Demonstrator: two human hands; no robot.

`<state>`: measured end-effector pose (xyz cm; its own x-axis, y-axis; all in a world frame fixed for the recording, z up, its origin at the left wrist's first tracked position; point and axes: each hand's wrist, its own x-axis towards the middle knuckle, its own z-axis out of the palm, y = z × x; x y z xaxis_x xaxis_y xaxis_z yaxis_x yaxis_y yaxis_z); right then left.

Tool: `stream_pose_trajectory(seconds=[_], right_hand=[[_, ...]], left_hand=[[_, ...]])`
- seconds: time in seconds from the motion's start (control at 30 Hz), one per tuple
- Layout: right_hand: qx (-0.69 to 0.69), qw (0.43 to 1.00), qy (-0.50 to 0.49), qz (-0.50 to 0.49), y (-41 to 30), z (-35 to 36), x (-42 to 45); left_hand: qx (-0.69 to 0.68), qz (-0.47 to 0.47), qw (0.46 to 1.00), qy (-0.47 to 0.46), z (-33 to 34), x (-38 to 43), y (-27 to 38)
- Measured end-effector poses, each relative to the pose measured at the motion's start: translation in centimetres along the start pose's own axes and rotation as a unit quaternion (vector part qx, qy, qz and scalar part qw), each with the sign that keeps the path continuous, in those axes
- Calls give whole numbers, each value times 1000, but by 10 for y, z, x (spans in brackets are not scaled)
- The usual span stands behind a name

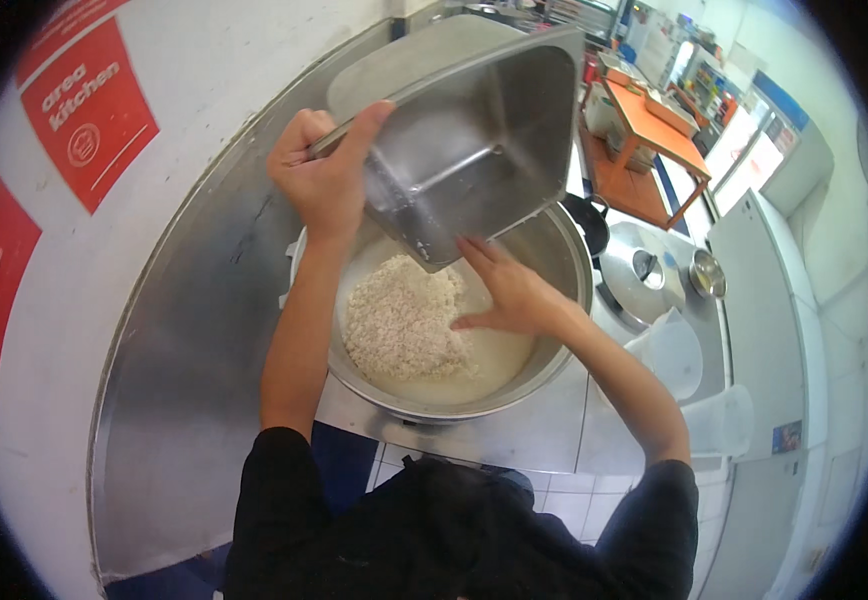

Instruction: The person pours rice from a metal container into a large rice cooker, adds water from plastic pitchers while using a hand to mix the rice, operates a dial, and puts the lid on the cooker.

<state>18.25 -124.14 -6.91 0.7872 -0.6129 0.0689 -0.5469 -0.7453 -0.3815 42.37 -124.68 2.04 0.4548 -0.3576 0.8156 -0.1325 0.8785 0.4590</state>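
Note:
My left hand (323,169) grips the rim of a deep stainless-steel food pan (471,127), thumb on top. The pan is tilted, its near corner low over a large round metal pot (582,262). A few pale grains cling inside that corner. Below it, a mound of white rice (404,319) rises out of cloudy liquid (509,360) in the pot. My right hand (513,292), slightly blurred, has its fingers apart, with the fingertips at the pan's lower corner and the thumb low by the mound. It holds nothing.
A steel counter (201,322) runs along the wall at left. To the right are a round metal lid (640,274), a small metal bowl (707,273), a black pan (588,225) and two translucent plastic jugs (670,356). An orange table (659,127) stands farther back.

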Motion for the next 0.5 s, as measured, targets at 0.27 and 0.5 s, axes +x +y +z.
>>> stream_pose_trajectory(seconds=[0.27, 0.5], right_hand=[[36, 997, 2, -73, -3, 42, 19], [-185, 977, 90, 50, 31, -25, -14]], left_hand=[[-8, 5, 997, 72, 2, 6, 3], [-26, -6, 997, 78, -1, 11, 8]])
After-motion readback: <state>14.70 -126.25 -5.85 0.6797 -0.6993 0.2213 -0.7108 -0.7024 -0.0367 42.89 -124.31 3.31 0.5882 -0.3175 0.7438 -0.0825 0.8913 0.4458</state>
